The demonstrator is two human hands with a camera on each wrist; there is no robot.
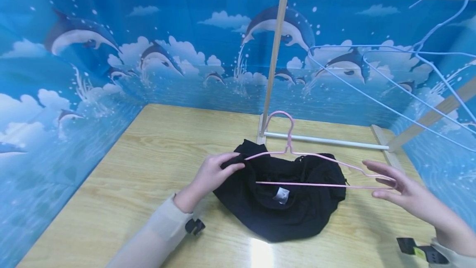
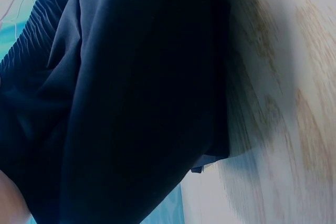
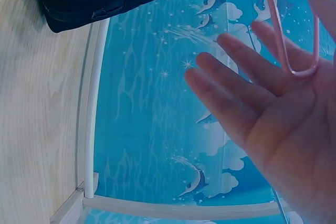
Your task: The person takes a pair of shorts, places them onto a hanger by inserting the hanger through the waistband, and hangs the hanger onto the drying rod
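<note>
Your left hand [image 1: 210, 173] pinched the garment [image 1: 293, 224] by its waistband, where the hanger [image 1: 316, 184]'s left end was hidden. Your right hand [image 1: 409, 191], fingers extended, had the other end against its palm. The garment lay on the table [image 1: 148, 156].

Hanger [image 1: 316, 184] partly in garment [image 1: 297, 222] (rack [image 1: 276, 49] behind)

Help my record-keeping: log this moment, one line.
left hand: pinches black garment | right hand: touches pink hanger | hanger: one end inside garment
</note>
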